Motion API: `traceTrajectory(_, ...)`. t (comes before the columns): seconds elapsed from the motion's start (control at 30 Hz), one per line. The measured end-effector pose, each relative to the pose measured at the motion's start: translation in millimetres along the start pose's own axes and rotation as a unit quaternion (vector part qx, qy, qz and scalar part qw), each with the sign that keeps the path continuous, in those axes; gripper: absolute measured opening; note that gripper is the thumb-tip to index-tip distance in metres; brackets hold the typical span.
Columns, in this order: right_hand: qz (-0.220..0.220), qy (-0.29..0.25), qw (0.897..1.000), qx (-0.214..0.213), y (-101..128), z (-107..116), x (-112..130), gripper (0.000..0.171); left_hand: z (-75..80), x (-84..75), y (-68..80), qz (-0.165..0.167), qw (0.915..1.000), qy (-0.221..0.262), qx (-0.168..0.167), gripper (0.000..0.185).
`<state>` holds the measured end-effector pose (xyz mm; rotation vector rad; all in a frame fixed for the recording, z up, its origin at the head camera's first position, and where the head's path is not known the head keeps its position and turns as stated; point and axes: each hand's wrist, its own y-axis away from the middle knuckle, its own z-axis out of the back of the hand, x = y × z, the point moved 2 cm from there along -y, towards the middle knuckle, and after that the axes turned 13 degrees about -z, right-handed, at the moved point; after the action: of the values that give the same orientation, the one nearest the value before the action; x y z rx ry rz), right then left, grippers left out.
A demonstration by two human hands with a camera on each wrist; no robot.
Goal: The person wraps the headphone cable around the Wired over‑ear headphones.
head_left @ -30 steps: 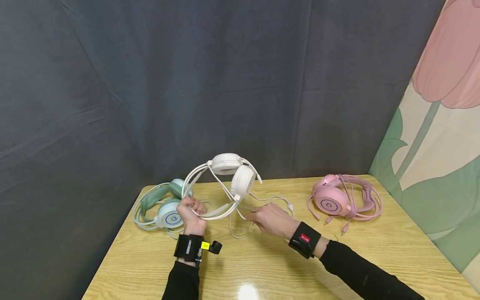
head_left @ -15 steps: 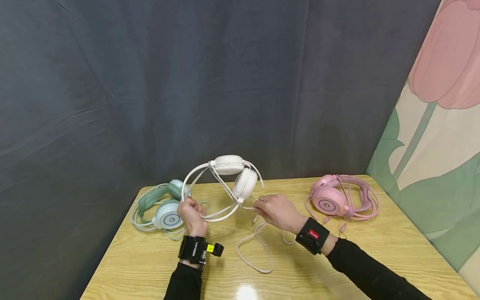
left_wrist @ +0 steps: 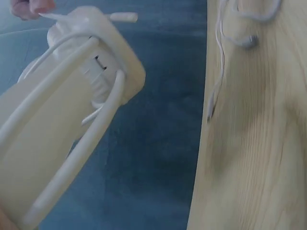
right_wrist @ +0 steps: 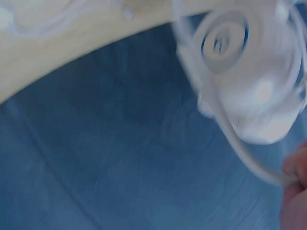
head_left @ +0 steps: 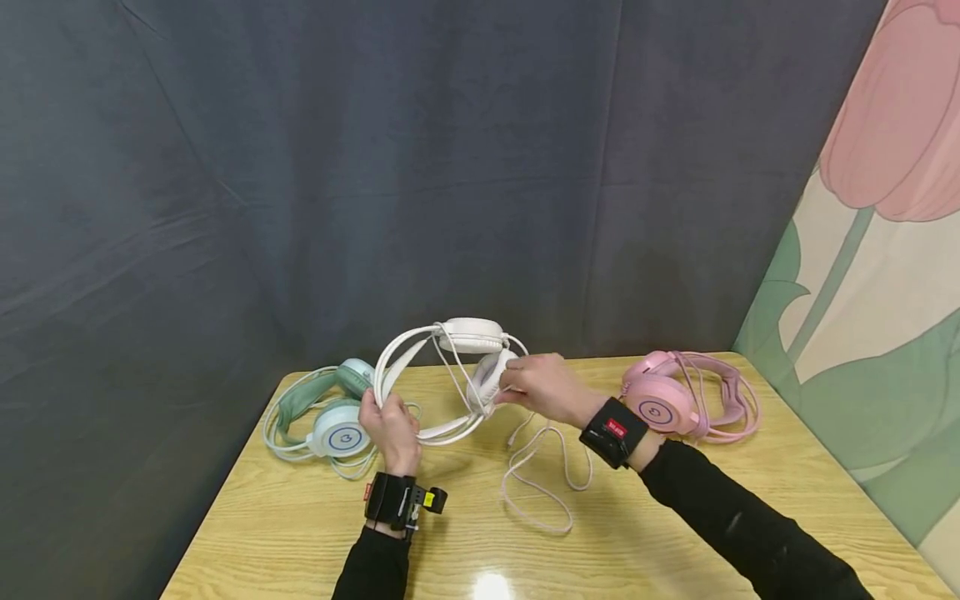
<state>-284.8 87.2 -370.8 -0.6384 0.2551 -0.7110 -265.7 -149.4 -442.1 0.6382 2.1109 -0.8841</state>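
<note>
My left hand (head_left: 393,429) grips a white headset (head_left: 468,335) by its headband, holding it above the table on its side. Both ear cups point to the right. My right hand (head_left: 551,387) is beside the nearer ear cup and partly covers it. In the right wrist view, fingers (right_wrist: 295,179) pinch a white cable (right_wrist: 240,153) that runs past the ear cup (right_wrist: 254,72). A strand of cable crosses between the two cups. The left wrist view shows the headband rods (left_wrist: 79,148) up close, with the right fingertips at the top left.
A green-and-white headset (head_left: 341,429) lies on the wooden table (head_left: 300,533) at the left. A pink headset (head_left: 660,400) with a bundled cable lies at the right. Loose white cable (head_left: 536,525) lies below my right hand. A dark curtain (head_left: 450,167) stands behind.
My right hand first drew cable out to the right, then came up and left to the near ear cup. The white headset shifted slightly right. The loose cable on the table changed shape.
</note>
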Motion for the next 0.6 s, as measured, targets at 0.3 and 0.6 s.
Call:
traceTrajectory(0.3,0.000,-0.012,1.000,-0.006,-21.9,36.3,-54.0,0.007,-1.5,-0.3,-5.5,-0.071,0.9886,-0.132,0.014,0.020)
traceTrajectory(0.6,0.035,0.031,0.997,-0.059,-27.5,33.4,-54.1,0.018,-4.6,3.9,-1.4,-0.084,0.9769,-0.184,0.067,0.013)
